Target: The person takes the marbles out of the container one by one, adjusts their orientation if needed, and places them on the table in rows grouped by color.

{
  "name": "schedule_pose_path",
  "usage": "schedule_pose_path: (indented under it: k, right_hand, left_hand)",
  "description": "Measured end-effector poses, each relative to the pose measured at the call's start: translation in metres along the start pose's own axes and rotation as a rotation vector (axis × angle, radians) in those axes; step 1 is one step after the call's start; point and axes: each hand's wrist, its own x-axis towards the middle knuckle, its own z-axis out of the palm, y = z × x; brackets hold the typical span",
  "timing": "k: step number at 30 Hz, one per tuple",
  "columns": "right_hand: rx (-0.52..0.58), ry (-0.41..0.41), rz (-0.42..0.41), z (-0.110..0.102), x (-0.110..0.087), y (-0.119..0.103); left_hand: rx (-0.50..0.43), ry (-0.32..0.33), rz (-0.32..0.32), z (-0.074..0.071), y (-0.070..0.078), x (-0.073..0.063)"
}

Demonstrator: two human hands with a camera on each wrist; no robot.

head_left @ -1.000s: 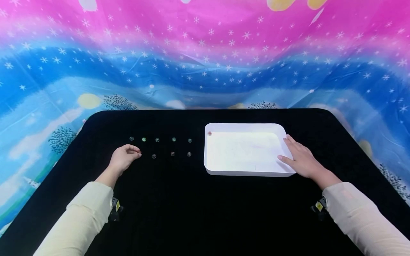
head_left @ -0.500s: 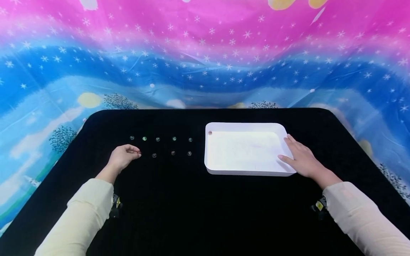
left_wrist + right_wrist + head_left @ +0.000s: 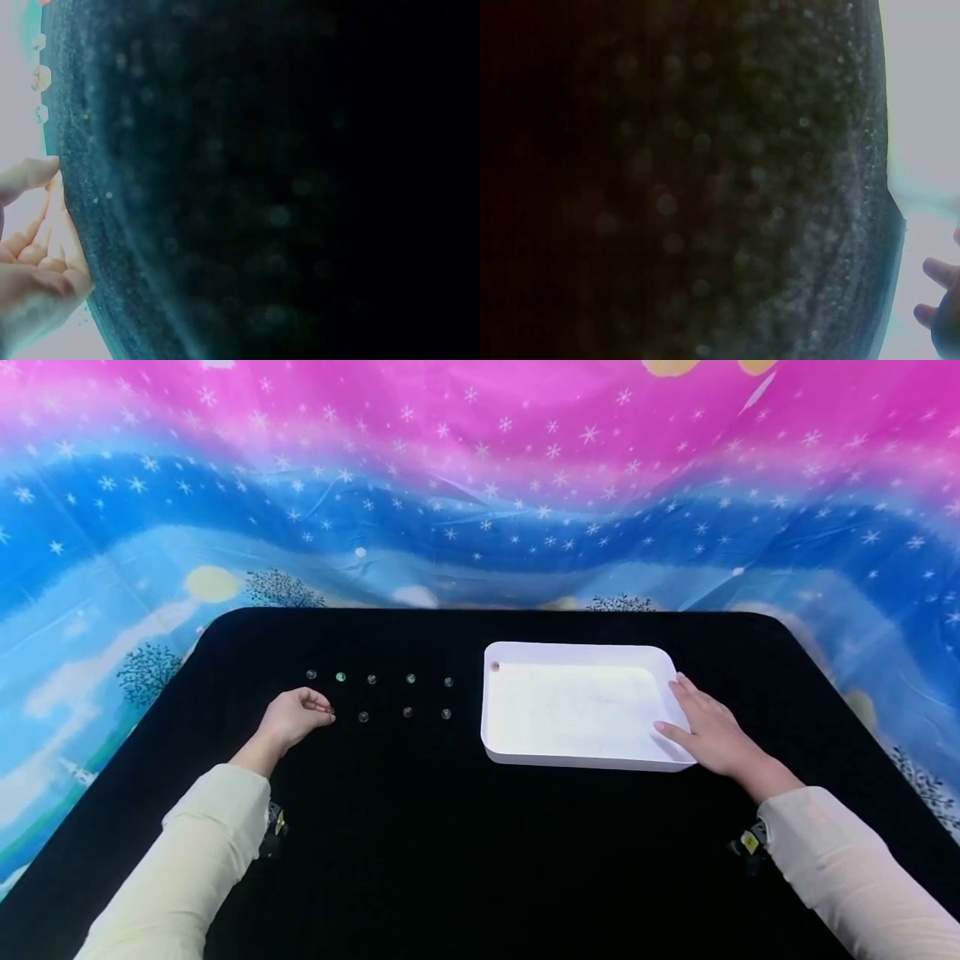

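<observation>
My left hand [image 3: 296, 720] is low over the black table, at the left end of the front row of small glass marbles. Thumb and fingertips pinch a small reddish marble [image 3: 331, 711], mostly hidden by the fingers. The left wrist view shows the same hand [image 3: 41, 251], its thumb and fingertip meeting. Just right of it lies a clear marble [image 3: 363, 717]; a green marble [image 3: 341, 677] is in the back row. My right hand [image 3: 712, 731] rests with extended fingers on the right rim of a white tray [image 3: 585, 760]. One reddish marble [image 3: 495, 667] sits in the tray's far left corner.
Both rows of marbles lie left of the tray on a black-covered table [image 3: 480, 860]. A brownish marble [image 3: 408, 712] and a clear marble [image 3: 446, 714] continue the front row. Behind the table's far edge hangs a printed curtain [image 3: 480, 485].
The head view has tipped slightly, so everything sits a little higher in it. The left hand keeps its pinch at the same spot, and the right hand stays on the tray rim.
</observation>
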Motion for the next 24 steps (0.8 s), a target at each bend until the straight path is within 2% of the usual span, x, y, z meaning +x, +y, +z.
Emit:
schedule_pose_path:
  k: [9, 24]
  right_hand:
    - [0.010, 0.013, 0.000, 0.0023, -0.0001, 0.0022]
    - [0.008, 0.003, -0.003, -0.0001, 0.0014, 0.0010]
  left_hand:
    - [-0.019, -0.020, -0.006, -0.0003, 0.0010, 0.0007]
    - [-0.117, -0.040, 0.001, -0.0051, -0.0029, -0.0060]
